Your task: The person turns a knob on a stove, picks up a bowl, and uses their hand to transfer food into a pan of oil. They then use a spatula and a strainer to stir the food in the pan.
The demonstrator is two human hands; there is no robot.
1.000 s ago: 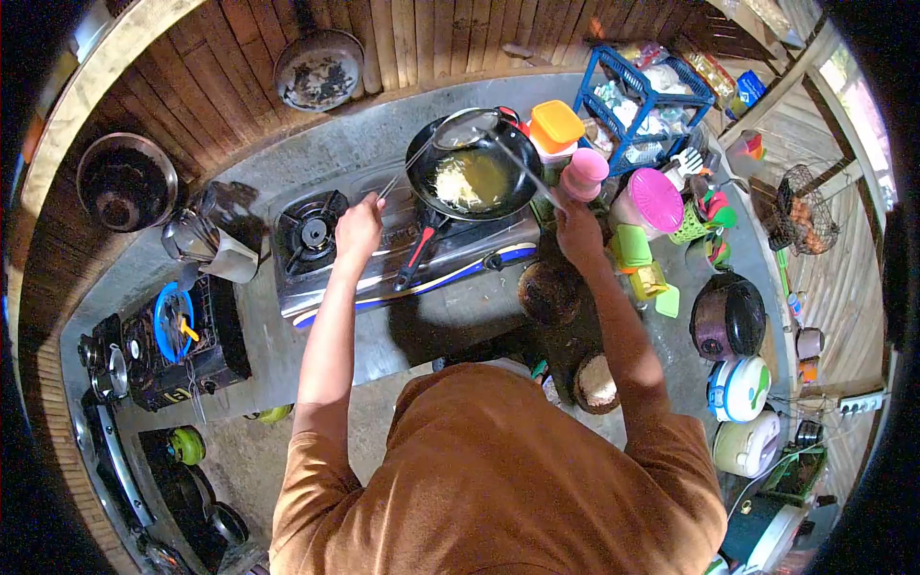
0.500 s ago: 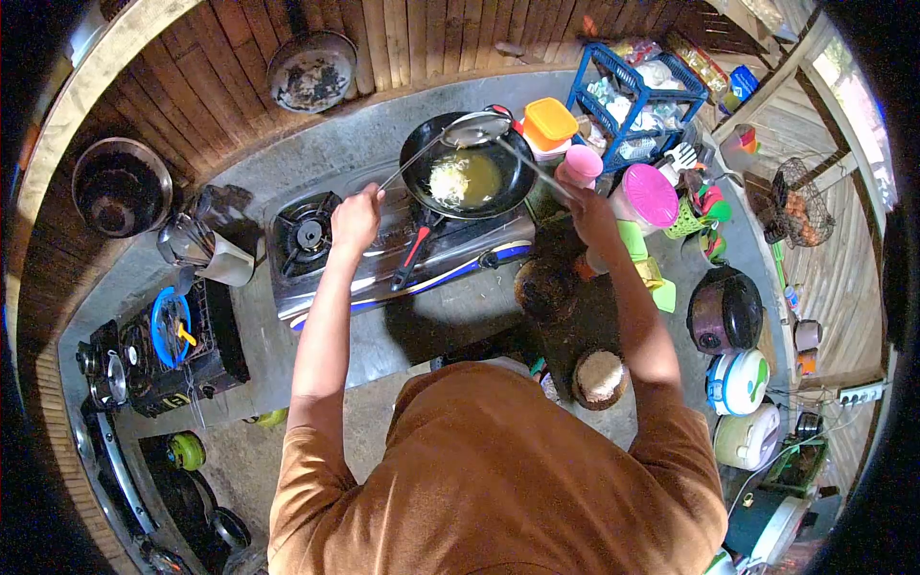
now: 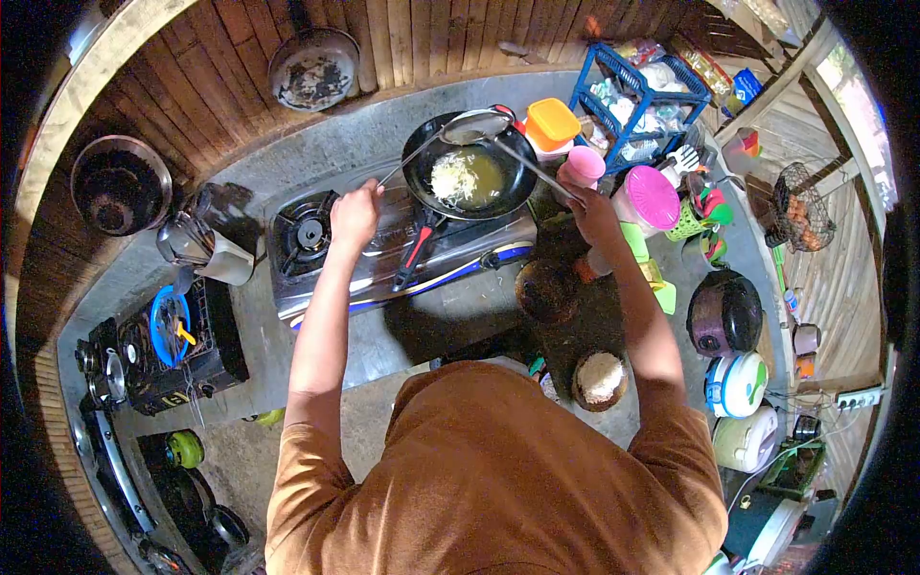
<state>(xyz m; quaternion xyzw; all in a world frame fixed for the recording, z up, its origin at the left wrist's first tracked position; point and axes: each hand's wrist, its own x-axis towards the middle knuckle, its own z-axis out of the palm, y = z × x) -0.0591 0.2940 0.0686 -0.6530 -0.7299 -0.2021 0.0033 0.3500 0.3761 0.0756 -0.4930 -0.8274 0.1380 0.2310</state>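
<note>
A black wok (image 3: 513, 199) sits on the right side of the gas stove (image 3: 369, 251), its black and red handle pointing toward me. Pale shredded food (image 3: 453, 179) lies in oil at the wok's left. My left hand (image 3: 356, 215) is closed round the handle of a thin metal utensil that reaches over the wok. My right hand (image 3: 594, 217) grips the handle of a metal strainer (image 3: 476, 126), whose round head is above the wok's far side. The two utensils meet or overlap at the strainer's head; which, I cannot tell.
An orange container (image 3: 552, 125) and a pink cup (image 3: 584, 165) stand right of the wok. Farther right are a pink lid (image 3: 653, 198) and a blue rack (image 3: 628, 96). A bowl of white food (image 3: 601, 379) is near my right elbow. The left burner (image 3: 310, 231) holds no pan.
The strainer's head has shifted very slightly over the wok. Both hands keep their grip in nearly the same places, and the shredded food still lies in the oil.
</note>
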